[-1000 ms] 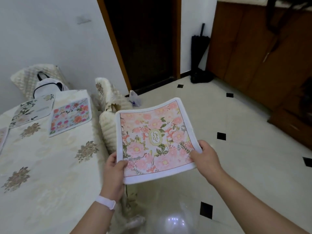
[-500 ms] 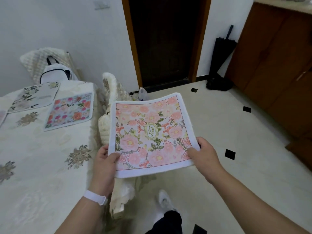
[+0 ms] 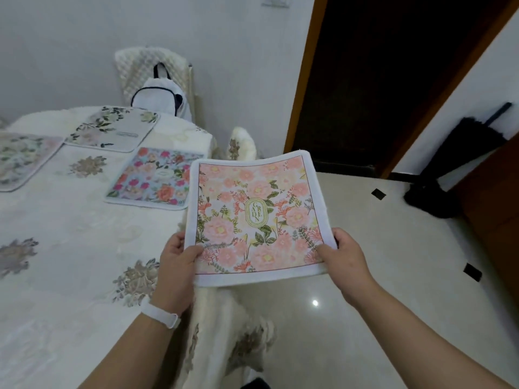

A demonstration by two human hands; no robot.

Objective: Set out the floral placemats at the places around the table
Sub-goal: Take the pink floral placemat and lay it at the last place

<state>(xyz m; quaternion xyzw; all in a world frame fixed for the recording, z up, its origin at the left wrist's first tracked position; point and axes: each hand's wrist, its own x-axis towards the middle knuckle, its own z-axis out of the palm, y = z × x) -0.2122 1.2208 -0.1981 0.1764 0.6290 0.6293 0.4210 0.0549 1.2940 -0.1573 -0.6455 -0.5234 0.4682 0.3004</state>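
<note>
I hold a pink floral placemat (image 3: 254, 211) flat in the air over the table's right edge. My left hand (image 3: 177, 265) grips its near left corner and my right hand (image 3: 342, 256) grips its near right corner. On the table (image 3: 64, 248), covered with a white embroidered cloth, three placemats lie flat: a blue one with pink flowers (image 3: 153, 182) just left of the held mat, a pale one with dark leaves (image 3: 113, 127) behind it, and a pale one (image 3: 21, 158) at the far left, partly cut off by the frame.
A chair with a cream quilted cover (image 3: 146, 68) stands at the table's far end with a white bag (image 3: 160, 96) on it. Another covered chair (image 3: 241, 147) stands by the table's right side. A dark doorway (image 3: 393, 74), a black umbrella (image 3: 455, 158) and glossy tiled floor (image 3: 393, 262) lie to the right.
The view has swung left toward the table. The pink placemat, still held by both hands, has come closer to the table's right edge and the blue mat.
</note>
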